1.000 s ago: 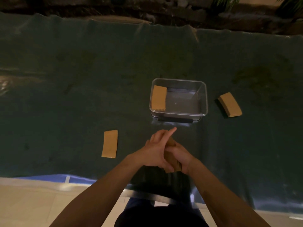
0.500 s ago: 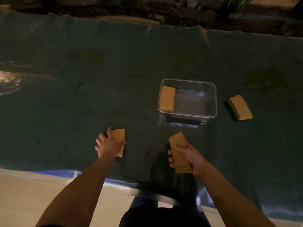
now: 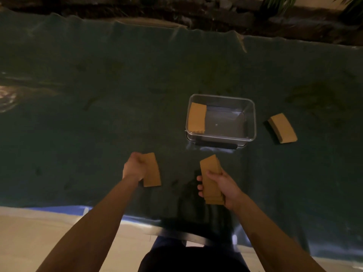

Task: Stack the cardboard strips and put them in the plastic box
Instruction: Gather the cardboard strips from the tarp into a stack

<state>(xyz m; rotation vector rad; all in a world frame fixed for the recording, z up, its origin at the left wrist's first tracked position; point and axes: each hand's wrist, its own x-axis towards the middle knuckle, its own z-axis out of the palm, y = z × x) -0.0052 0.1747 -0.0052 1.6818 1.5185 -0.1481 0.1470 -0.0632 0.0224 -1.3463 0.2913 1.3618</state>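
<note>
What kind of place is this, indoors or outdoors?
Probably outdoors at night, perhaps a garden or patio: a dark green cloth spread as a work surface, rough dark stones along its far edge, and green plant leaves at the top right.

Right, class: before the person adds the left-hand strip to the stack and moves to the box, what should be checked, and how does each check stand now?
1. Left hand has the single strip: ok, fingers closed on its left edge.
2. Right hand holds the stack: ok, but its near ends look slightly fanned.
3. Single strip clear of the cloth: cannot tell.
4. Box open with room: ok, no lid, one pile at its left side, the rest bare.
5. Nothing left behind: not ok, another pile lies right of the box.
</note>
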